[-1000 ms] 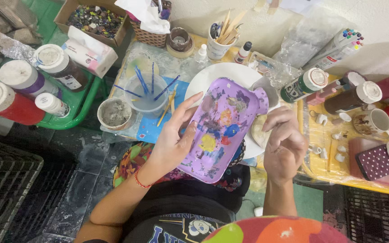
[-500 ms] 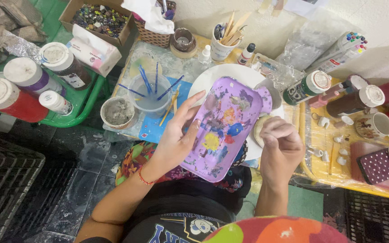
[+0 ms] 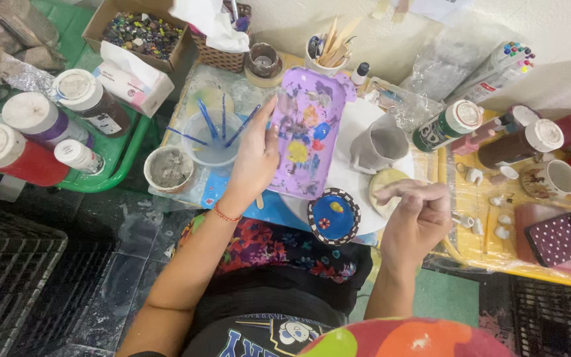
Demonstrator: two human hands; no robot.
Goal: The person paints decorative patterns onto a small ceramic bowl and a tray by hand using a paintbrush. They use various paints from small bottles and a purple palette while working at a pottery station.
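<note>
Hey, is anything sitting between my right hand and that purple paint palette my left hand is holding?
Yes. The small blue painted dish sits low between the right hand and the purple palette, and the grey unglazed cup stands on the white plate just right of the palette. The left hand grips the palette's left edge.

The scene is evenly and brightly lit from above, and only soft shadows are cast below the left hand (image 3: 254, 158) and right hand (image 3: 418, 221). Slight motion blur is seen at the right fingertips (image 3: 391, 193). Straight lines are bowed towards the frame edges.
</note>
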